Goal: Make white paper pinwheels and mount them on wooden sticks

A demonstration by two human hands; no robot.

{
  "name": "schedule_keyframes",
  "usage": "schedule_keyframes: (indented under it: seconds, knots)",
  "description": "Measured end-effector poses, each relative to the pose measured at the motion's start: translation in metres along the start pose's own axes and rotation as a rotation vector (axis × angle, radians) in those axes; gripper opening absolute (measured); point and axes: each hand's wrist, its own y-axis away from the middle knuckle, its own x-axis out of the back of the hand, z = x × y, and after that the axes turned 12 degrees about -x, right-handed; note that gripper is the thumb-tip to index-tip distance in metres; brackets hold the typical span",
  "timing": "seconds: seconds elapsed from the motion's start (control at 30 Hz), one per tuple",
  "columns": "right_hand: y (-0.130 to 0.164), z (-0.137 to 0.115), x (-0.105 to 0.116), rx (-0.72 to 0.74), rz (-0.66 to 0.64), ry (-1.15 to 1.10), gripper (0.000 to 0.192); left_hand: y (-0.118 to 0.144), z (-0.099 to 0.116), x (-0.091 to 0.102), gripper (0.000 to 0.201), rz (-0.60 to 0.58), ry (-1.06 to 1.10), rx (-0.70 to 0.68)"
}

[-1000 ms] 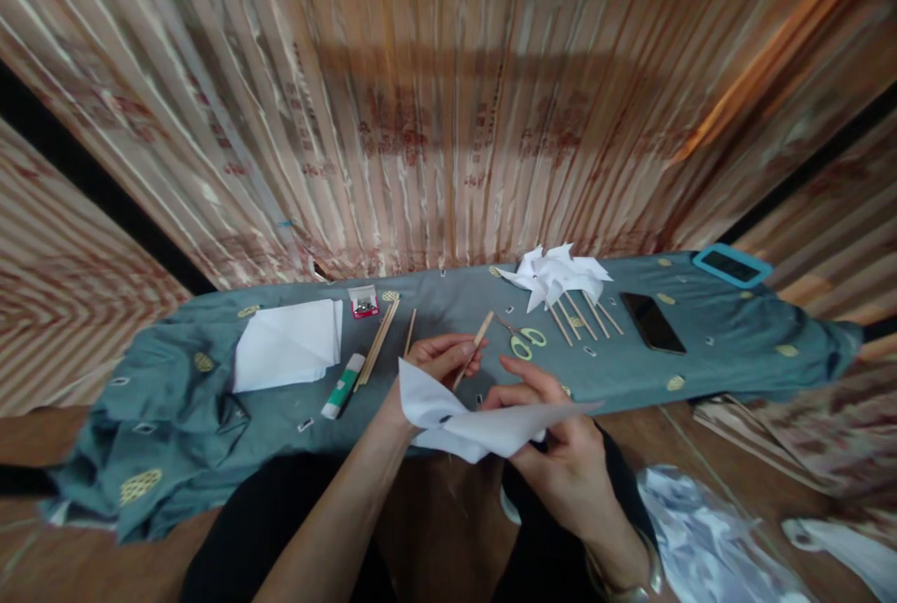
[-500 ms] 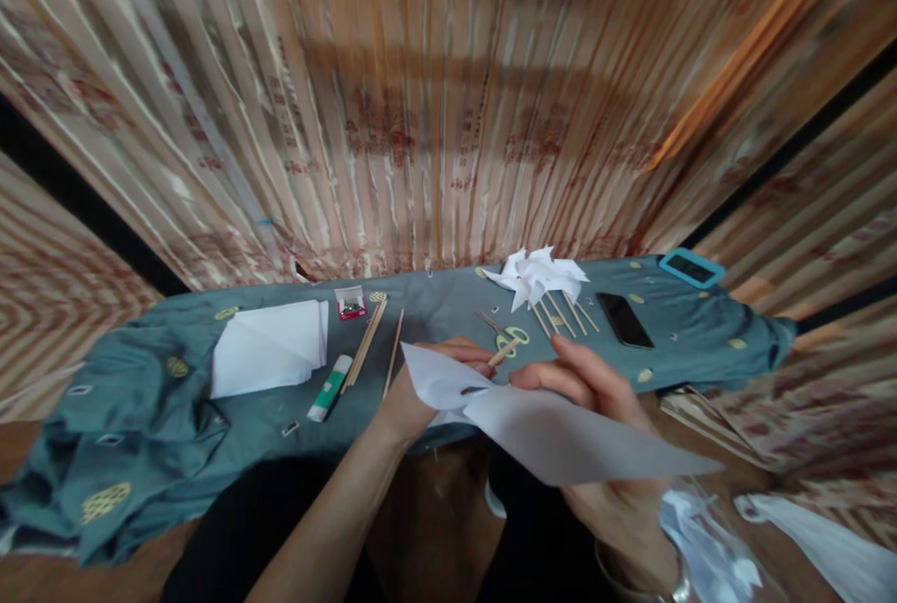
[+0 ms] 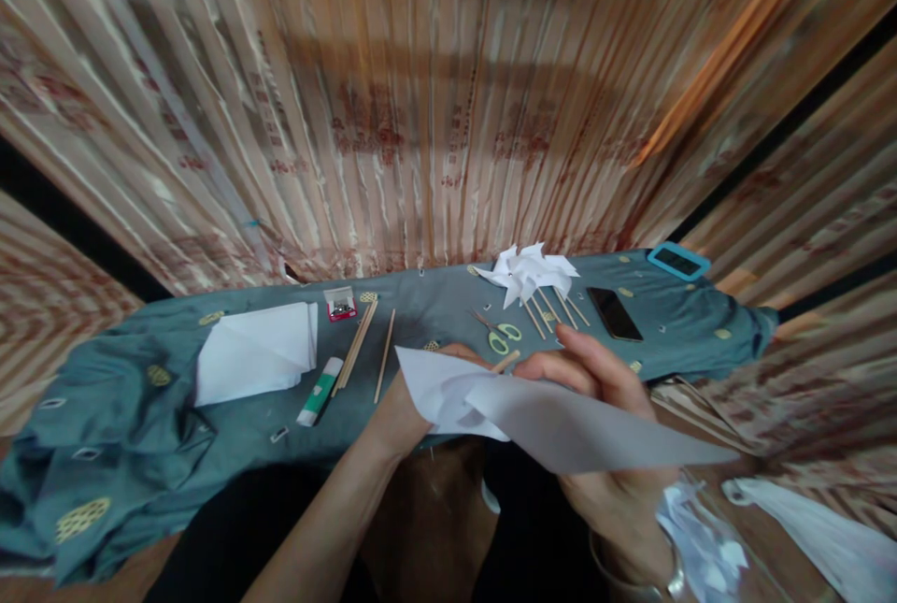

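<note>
Right fingers (image 3: 604, 369), left hand (image 3: 406, 407) half-hidden by paper pinwheel (image 3: 567, 425), clamp can't tell | stick (image 3: 505, 362) toward counter's (image 3: 434, 299) front edge | stick steady, blades uncreased probably works best

Looks like a curtained nook in a home, judging by long pleated drapes (image 3: 434, 117) with reddish prints beyond the grip on the paper pinwheel (image 3: 589, 430) and to either side, dark poles (image 3: 77, 220) left and right of it, patterned teal cloth (image 3: 420, 313) like bed linen beneath it, and brown flooring (image 3: 420, 528) lower still.
</note>
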Motion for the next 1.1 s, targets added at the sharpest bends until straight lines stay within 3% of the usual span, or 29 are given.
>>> schedule_keyframes:
  seconds: [0.5,0.63,0.83,1.1]
  knots:
    - [-0.003,0.0,-0.001,-0.034,0.021,-0.053,0.056,-0.002,0.002,-0.002,0.03,-0.022,-0.067,0.086]
    - [-0.004,0.001,-0.006,-0.047,0.006,-0.147,0.051,-0.001,-0.004,-0.001,0.031,0.031,-0.053,0.032]
    - [-0.001,0.009,-0.003,-0.059,0.019,-0.085,0.053,0.0,-0.011,0.001,0.029,0.047,-0.037,0.006]
    - [-0.002,0.006,-0.005,-0.055,0.002,-0.166,0.051,-0.002,-0.004,0.001,0.027,-0.003,-0.085,0.066]
